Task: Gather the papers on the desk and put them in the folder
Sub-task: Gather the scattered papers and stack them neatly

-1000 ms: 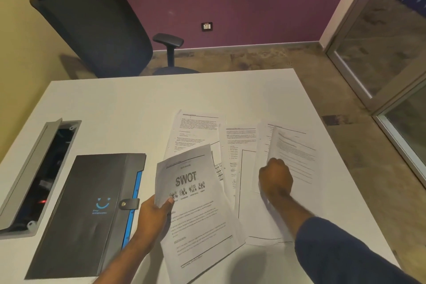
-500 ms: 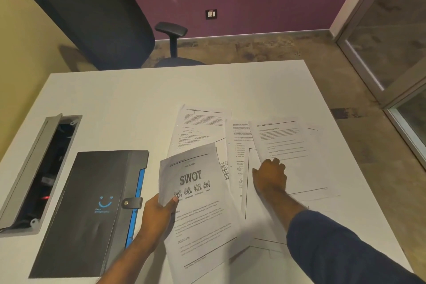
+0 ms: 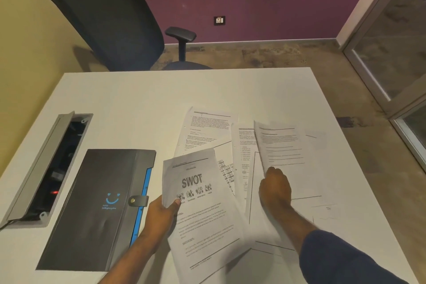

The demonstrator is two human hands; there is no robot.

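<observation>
Hands grasp floppy papers: left hand point(image 3: 161, 213) the SWOT sheet point(image 3: 202, 210) (edge-pinched), right hand point(image 3: 274, 188) another sheet point(image 3: 280, 143) at two o'clock.

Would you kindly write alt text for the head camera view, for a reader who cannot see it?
A person's left hand holds a sheet headed SWOT while the right hand lifts another printed page from loose papers spread on a white desk. A closed dark folder lies to the left, beside an open cable tray; an office chair stands beyond.
</observation>
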